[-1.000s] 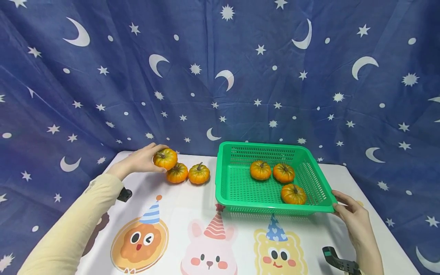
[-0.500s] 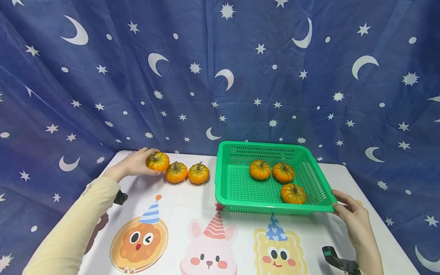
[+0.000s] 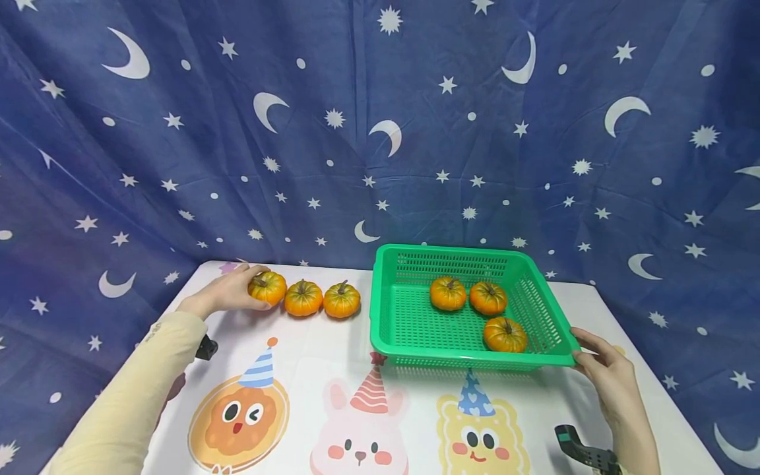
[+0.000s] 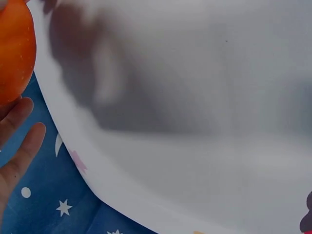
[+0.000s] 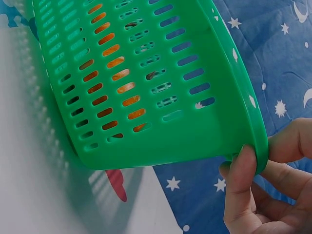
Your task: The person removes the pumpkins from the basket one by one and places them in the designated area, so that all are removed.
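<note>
My left hand [image 3: 233,290] holds a small orange pumpkin [image 3: 268,288] with thumb and fingers around its left side. That pumpkin is at the left end of a row, close beside a second pumpkin [image 3: 303,298] and a third pumpkin [image 3: 342,300]. In the left wrist view only part of the held pumpkin [image 4: 15,53] shows at the edge, with fingertips below it. At the right, my right hand [image 3: 611,376] pinches the near right corner of a green plastic basket [image 3: 463,357]. The right wrist view shows thumb and fingers on the basket's rim [image 5: 262,141].
Inside the basket lie three pumpkins, one nearer the front [image 3: 505,335]. A white tablecloth [image 3: 350,349] with printed cartoon faces covers the table. Behind it hangs a blue curtain [image 3: 332,86] with moons and stars.
My left hand has moved left and down with its pumpkin, from overlapping the middle pumpkin to the row's left end. The right hand and basket have stayed in place.
</note>
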Available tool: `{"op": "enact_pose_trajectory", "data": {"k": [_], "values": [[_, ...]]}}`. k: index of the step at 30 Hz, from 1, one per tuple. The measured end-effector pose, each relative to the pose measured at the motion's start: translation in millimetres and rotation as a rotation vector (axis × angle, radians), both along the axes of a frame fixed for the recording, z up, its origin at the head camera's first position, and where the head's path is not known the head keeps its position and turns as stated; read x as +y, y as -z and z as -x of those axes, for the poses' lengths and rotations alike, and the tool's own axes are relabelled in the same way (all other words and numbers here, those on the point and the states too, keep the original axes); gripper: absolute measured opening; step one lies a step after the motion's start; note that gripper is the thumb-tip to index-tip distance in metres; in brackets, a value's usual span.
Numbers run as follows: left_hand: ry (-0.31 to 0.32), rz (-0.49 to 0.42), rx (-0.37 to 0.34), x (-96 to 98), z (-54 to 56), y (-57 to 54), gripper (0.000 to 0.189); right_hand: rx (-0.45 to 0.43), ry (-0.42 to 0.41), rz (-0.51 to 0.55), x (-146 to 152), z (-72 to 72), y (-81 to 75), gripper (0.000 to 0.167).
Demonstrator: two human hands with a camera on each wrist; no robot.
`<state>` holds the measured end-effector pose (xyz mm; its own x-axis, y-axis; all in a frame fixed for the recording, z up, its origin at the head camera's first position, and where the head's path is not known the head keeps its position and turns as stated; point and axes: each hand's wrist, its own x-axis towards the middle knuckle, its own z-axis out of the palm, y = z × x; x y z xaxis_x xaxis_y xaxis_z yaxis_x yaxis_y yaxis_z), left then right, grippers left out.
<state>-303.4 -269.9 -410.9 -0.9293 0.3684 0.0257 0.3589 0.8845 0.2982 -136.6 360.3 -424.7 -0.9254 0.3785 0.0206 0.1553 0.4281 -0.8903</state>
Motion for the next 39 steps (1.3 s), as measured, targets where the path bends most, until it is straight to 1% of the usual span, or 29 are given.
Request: {"op": "enact_pose_trajectory", "data": {"k": [7, 8, 9, 12, 15, 16, 19, 30, 39], "values": [[-0.002, 0.011, -0.015, -3.6, -0.4, 5.9, 0.083, -0.002, 0.004, 0.007, 2.5, 0.7, 2.6, 0.048], [-0.003, 0.013, -0.016, -4.3, 0.0, 7.1, 0.082, -0.001, 0.006, 0.012, 2.8, 1.0, 3.3, 0.048], [-0.005, 0.015, -0.017, -4.8, 0.3, 8.1, 0.082, 0.016, 0.011, 0.040, 3.7, 1.5, 4.7, 0.047], [-0.007, 0.018, -0.021, -6.4, 0.8, 10.9, 0.081, 0.008, 0.024, 0.043, 3.7, 2.1, 5.4, 0.047], [-0.012, 0.022, -0.033, -7.4, 0.8, 13.2, 0.082, -0.005, 0.017, 0.029, 2.4, 1.5, 3.6, 0.047], [-0.014, 0.022, -0.038, -7.6, 0.7, 13.9, 0.083, -0.026, 0.012, -0.005, 1.6, 1.2, 2.2, 0.048], [-0.022, 0.023, -0.058, -8.0, 0.5, 15.7, 0.084, -0.024, 0.005, -0.020, 0.4, 0.7, 0.2, 0.048], [-0.042, 0.013, -0.095, -9.8, -0.9, 20.4, 0.086, -0.024, -0.001, -0.016, 1.4, -0.3, 0.6, 0.048], [-0.053, 0.002, -0.104, -10.1, -1.6, 21.9, 0.089, -0.029, 0.003, -0.023, 0.0, 0.1, -0.1, 0.048]]}}
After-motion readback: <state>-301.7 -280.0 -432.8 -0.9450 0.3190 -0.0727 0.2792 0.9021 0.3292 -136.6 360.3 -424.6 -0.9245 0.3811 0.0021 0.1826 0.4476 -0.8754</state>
